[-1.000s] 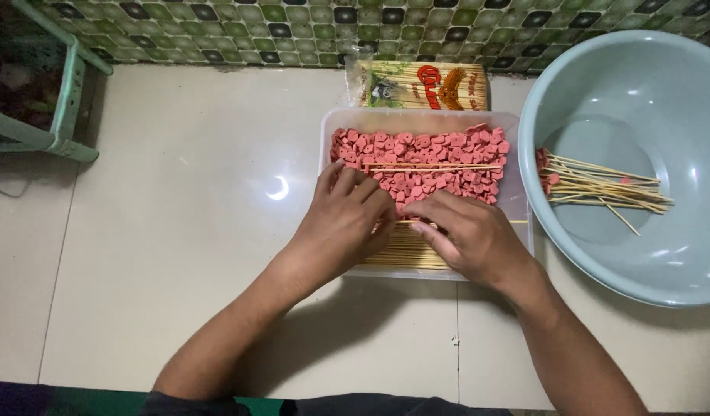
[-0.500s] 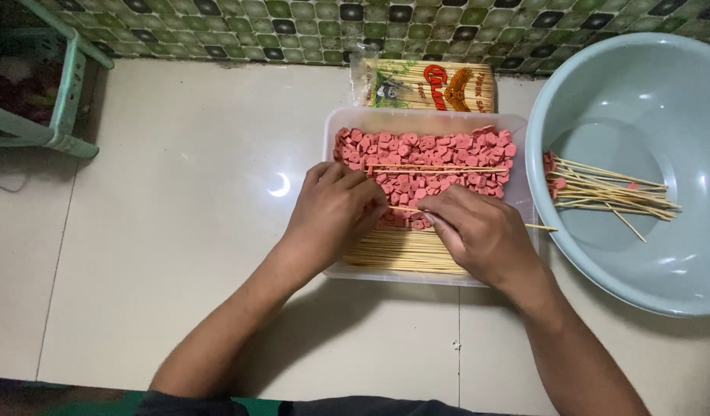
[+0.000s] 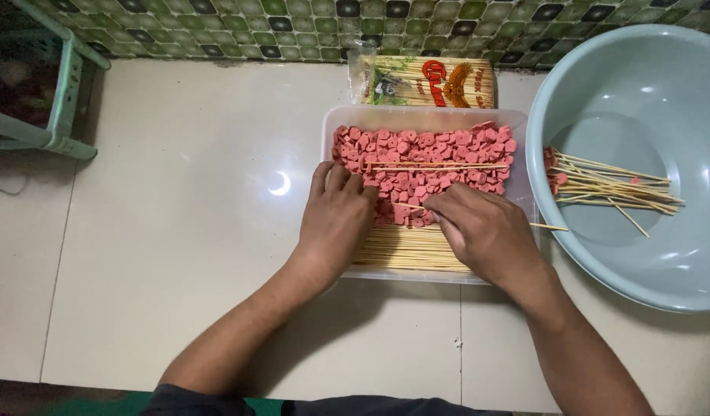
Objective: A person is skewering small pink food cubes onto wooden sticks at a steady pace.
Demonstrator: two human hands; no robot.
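Bamboo skewer [image 3: 478, 217], long axis left-right, is being gripped by right hand [image 3: 486, 231]; sausage slices [image 3: 424, 158] are being pinched just beside by left hand [image 3: 339, 219].

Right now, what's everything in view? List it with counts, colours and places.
tray: one, clear plastic, centre of floor
sausage slices: many, pink-red, far half of tray
bare skewers: a pile, pale wood, near half of tray
basin: one, pale blue, right
filled skewers: a bundle, inside basin
skewer pack: one, behind tray
stool: one, green, far left
left hand: on the slices
right hand: pinching one skewer
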